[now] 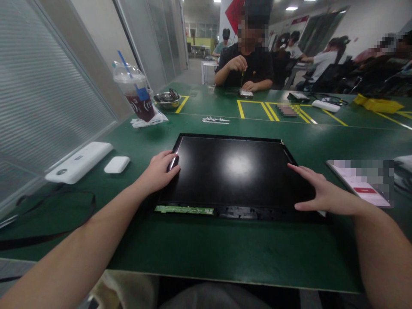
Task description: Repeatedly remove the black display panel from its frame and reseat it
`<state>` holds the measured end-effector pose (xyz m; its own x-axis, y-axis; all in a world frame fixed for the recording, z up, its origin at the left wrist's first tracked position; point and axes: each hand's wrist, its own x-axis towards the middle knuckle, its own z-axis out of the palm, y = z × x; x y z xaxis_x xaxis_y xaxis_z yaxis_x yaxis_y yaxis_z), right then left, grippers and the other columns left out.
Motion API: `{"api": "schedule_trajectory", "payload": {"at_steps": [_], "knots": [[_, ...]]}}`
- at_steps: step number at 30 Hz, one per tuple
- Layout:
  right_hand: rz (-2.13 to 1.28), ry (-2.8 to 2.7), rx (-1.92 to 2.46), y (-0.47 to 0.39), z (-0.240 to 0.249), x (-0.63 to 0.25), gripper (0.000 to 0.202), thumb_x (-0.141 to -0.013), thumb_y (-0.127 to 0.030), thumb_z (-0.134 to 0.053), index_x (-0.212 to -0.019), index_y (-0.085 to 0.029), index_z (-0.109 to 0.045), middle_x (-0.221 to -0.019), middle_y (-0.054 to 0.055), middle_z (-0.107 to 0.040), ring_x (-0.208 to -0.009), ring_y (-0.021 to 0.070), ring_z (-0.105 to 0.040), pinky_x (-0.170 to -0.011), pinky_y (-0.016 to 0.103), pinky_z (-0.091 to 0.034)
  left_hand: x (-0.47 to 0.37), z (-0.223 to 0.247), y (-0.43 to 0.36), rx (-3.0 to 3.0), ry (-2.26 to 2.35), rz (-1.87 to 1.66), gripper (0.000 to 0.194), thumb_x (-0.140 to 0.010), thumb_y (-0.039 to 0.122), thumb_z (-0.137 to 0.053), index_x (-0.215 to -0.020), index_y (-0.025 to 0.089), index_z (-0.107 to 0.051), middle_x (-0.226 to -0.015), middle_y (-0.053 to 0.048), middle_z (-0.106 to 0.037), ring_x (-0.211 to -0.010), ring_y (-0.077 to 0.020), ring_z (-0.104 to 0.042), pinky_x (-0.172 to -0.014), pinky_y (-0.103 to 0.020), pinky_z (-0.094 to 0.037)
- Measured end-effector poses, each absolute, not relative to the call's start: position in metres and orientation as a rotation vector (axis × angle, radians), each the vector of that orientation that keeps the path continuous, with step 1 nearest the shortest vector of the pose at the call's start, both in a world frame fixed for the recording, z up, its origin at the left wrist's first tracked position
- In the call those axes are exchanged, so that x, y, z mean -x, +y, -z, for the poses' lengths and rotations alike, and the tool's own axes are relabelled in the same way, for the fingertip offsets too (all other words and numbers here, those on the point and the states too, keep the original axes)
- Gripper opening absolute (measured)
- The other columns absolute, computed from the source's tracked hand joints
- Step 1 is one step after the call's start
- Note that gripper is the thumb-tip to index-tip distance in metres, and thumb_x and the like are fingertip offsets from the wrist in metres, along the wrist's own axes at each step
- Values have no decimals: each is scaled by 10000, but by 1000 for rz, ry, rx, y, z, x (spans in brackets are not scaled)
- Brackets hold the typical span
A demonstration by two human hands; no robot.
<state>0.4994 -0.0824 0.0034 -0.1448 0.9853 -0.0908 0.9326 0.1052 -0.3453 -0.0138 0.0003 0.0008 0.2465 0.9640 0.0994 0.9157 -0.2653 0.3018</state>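
Note:
A black flat screen panel [231, 171] lies on the green table in front of me, with a bright reflection near its middle. Along its near edge runs a strip of green circuit board [184, 210], on the left half. My left hand [161, 171] grips the panel's left edge, thumb on top and fingers over the side. At the right edge my right hand [317, 191] rests with thumb and fingers spread apart, touching the panel's rim and holding nothing.
On the left are a white power bank [80, 162], a white case [117, 165], a black strap and a drink cup [138, 96]. A metal bowl [167, 99] stands behind. A phone [363, 184] lies right. A person [246, 64] works opposite.

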Motion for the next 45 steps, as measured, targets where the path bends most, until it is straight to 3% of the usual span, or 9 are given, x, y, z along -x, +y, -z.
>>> {"api": "schedule_trajectory", "payload": {"at_steps": [3, 10, 18, 24, 33, 40, 45], "knots": [[-552, -2206, 2011, -85, -5, -498, 1235, -602, -708, -774, -1652, -328, -248, -1687, 170, -275, -1539, 491, -198, -1142, 702, -327, 15, 0, 1, -2330, 1773, -414, 571, -912, 447, -478, -1352, 105, -602, -1503, -233, -519, -1403, -401, -466, -1177, -586, -341], [-630, -2213, 2024, -87, -8, -495, 1266, -615, -674, -808, -1664, -341, -183, -1713, 181, -181, -1561, 473, -130, -1150, 689, -326, 17, 2, 1, -2325, 1766, -434, 592, -914, 491, -464, -1348, 118, -611, -1494, -220, -521, -1401, -390, -462, -1187, -571, -325], [-604, -2189, 1993, -88, -12, -490, 1164, -628, -613, -818, -1636, -347, -299, -1701, 157, -245, -1548, 485, -175, -1139, 716, -329, 15, -4, -2, -2308, 1755, -430, 559, -899, 478, -478, -1319, 141, -627, -1482, -195, -545, -1388, -368, -481, -1179, -557, -344], [-614, -2207, 2018, -88, -14, -490, 1015, -630, -621, -813, -1551, -350, -484, -1687, 155, -288, -1550, 488, -160, -1167, 700, -293, 15, -5, -2, -2315, 1738, -458, 524, -894, 465, -501, -1286, 150, -646, -1448, -193, -573, -1372, -384, -499, -1173, -564, -354], [-581, -2201, 2006, -88, -18, -486, 944, -610, -603, -822, -1494, -409, -551, -1638, 112, -403, -1540, 469, -221, -1172, 669, -311, 12, -9, -4, -2301, 1743, -455, 578, -892, 472, -488, -1307, 98, -638, -1442, -228, -569, -1383, -370, -499, -1183, -523, -354], [-604, -2192, 2013, -86, -17, -487, 954, -620, -664, -793, -1491, -340, -574, -1688, 132, -297, -1548, 472, -190, -1193, 656, -285, 13, -9, -5, -2281, 1763, -464, 529, -883, 468, -504, -1289, 160, -646, -1438, -189, -586, -1380, -362, -502, -1170, -542, -371], [-586, -2205, 1999, -85, -18, -487, 920, -622, -664, -796, -1469, -365, -593, -1667, 125, -345, -1538, 478, -220, -1185, 673, -292, 12, -10, -5, -2285, 1764, -456, 534, -885, 465, -505, -1297, 152, -639, -1431, -197, -588, -1386, -346, -505, -1171, -519, -376]]}}
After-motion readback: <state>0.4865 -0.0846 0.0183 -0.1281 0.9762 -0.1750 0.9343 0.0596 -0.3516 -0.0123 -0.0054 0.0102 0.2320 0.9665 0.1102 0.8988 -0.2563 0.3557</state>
